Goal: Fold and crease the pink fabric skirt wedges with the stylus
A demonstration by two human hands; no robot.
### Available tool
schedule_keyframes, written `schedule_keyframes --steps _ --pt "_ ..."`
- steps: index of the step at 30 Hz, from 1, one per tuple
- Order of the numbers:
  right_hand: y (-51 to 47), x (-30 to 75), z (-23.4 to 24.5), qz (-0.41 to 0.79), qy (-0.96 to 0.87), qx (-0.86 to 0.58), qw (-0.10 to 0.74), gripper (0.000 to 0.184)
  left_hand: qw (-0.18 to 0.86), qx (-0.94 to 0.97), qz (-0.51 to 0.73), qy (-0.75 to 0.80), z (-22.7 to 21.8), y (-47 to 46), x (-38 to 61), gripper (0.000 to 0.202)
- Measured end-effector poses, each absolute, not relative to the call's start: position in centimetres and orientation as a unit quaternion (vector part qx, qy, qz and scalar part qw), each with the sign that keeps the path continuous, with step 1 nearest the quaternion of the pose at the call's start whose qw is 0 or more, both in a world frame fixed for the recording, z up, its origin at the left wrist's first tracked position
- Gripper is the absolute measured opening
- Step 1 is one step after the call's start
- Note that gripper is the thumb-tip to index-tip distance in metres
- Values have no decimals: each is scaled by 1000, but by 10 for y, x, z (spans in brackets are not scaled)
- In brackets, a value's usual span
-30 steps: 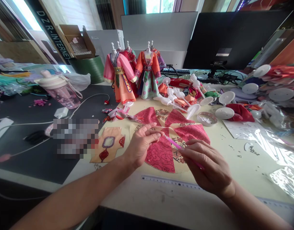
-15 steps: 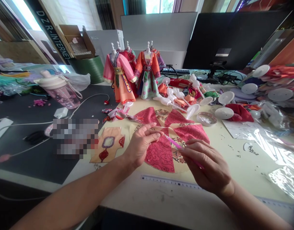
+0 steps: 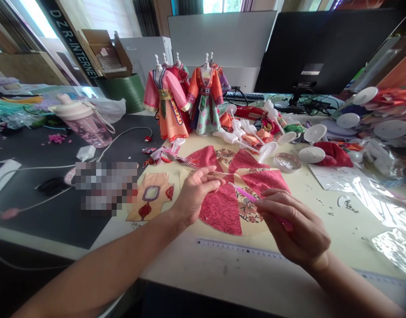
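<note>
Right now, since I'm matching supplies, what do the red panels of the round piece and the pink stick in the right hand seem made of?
The red panels look like cloth, perhaps brocade: matte, with a fine tone-on-tone cloud pattern, though printed paper can't be ruled out. The pink stick looks like plastic: smooth, evenly coloured, slightly shiny.

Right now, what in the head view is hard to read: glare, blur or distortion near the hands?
Head view: glare whitens the crumpled clear plastic sheet at right; a pixelated grey block hides the spot beside the left hand; wide-angle distortion tilts the black computer monitor.
</note>
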State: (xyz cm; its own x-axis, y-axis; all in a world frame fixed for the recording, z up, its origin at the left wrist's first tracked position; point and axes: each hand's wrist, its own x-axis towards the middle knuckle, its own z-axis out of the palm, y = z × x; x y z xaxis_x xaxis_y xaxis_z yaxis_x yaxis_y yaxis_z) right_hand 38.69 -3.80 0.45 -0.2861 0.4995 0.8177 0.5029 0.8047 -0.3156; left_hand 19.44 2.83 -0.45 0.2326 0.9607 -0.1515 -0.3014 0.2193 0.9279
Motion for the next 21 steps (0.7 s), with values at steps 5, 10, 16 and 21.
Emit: schedule_keyframes --steps 5,10,16,21 --pt "-52 393 3 90 -794 -326 505 32 642 496 419 408 -1 34 190 42" --pt "-70 400 -6 109 -827 -315 453 30 619 596 338 385 0 38 184 42" --pt "-70 398 -14 83 -862 -278 415 29 599 680 239 348 -5 40 177 42" --pt "-68 399 -17 90 -869 -273 403 28 567 726 161 355 1 41 172 44"
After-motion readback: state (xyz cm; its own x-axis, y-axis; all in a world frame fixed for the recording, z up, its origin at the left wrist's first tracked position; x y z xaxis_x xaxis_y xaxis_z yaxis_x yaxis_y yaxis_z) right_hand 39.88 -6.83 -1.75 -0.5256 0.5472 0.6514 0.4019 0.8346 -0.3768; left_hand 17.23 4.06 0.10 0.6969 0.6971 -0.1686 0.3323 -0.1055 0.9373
